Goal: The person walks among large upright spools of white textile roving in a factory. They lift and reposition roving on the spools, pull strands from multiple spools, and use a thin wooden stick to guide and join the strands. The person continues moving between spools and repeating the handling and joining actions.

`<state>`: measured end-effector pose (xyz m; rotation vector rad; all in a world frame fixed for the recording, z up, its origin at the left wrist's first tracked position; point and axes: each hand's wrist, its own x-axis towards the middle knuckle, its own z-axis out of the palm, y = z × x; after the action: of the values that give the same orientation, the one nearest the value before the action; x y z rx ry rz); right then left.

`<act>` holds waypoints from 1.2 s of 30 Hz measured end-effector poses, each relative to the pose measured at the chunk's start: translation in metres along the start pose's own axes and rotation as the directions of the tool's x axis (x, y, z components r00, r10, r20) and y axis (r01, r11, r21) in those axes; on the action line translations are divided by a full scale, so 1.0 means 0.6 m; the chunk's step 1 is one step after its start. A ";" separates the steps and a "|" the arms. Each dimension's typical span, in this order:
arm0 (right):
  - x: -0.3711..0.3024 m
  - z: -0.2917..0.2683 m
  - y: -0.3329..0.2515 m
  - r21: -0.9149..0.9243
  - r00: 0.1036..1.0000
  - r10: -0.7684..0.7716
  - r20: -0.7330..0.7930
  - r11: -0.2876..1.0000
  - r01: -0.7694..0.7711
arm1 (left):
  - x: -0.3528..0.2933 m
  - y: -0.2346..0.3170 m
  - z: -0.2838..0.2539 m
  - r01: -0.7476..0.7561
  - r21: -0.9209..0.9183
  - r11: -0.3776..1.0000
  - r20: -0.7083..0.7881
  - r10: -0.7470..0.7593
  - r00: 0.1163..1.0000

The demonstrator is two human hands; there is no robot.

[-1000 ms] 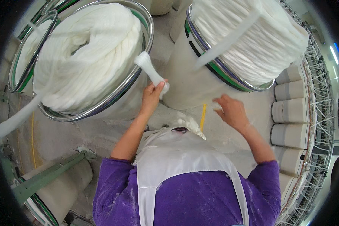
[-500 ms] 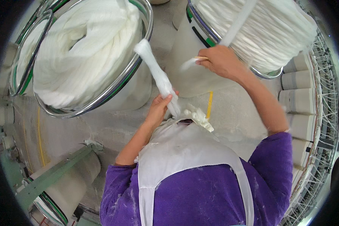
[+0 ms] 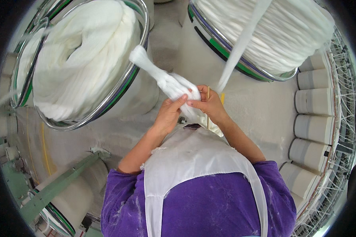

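Observation:
In front of my apron, both hands meet at a fluffy white fibre sliver (image 3: 168, 83). My left hand (image 3: 168, 114) is closed on it, thumb pressed on top. My right hand (image 3: 214, 107) pinches the sliver's near side with thumb and fingers. A thin wooden stick (image 3: 208, 122) is also held in my right hand, pointing down towards the apron. The sliver runs up and left to the rim of the left can. Another sliver strand (image 3: 241, 47) hangs from above, past the right can, and comes down beside my right hand.
A big metal-rimmed can (image 3: 124, 93) of coiled white sliver stands at the left. Another can (image 3: 203, 51), heaped with sliver, is at the right. A green metal bar (image 3: 61, 185) crosses the lower left. White cylinders (image 3: 314, 102) line the right side.
My right hand has come down and left from beside the right can to my left hand, bringing the stick. Both hands now work on the sliver together, and it has spread wider.

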<state>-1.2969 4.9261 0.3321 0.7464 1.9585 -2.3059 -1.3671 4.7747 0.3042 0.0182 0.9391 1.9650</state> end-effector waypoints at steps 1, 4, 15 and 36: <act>-0.001 -0.001 -0.005 0.015 0.999 -0.049 -0.007 0.999 0.049 | 0.000 0.003 0.006 0.016 0.004 1.000 -0.019 -0.016 1.000; -0.001 -0.004 -0.019 0.062 0.997 -0.028 -0.070 0.998 0.032 | 0.000 0.010 0.014 0.046 -0.030 0.998 -0.021 -0.047 0.999; -0.026 -0.017 -0.028 0.066 0.980 -0.181 -0.085 0.980 0.187 | 0.047 0.008 0.008 0.050 -0.330 0.943 -0.202 -0.123 0.972; -0.044 0.042 -0.315 -0.051 0.886 -0.275 0.374 0.948 0.315 | -0.008 0.100 0.102 -0.139 0.121 0.983 0.093 0.128 0.987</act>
<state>-1.3426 4.9347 0.5187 -0.0014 2.1113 -2.2478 -1.3860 4.7911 0.3862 0.2411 1.0282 2.0066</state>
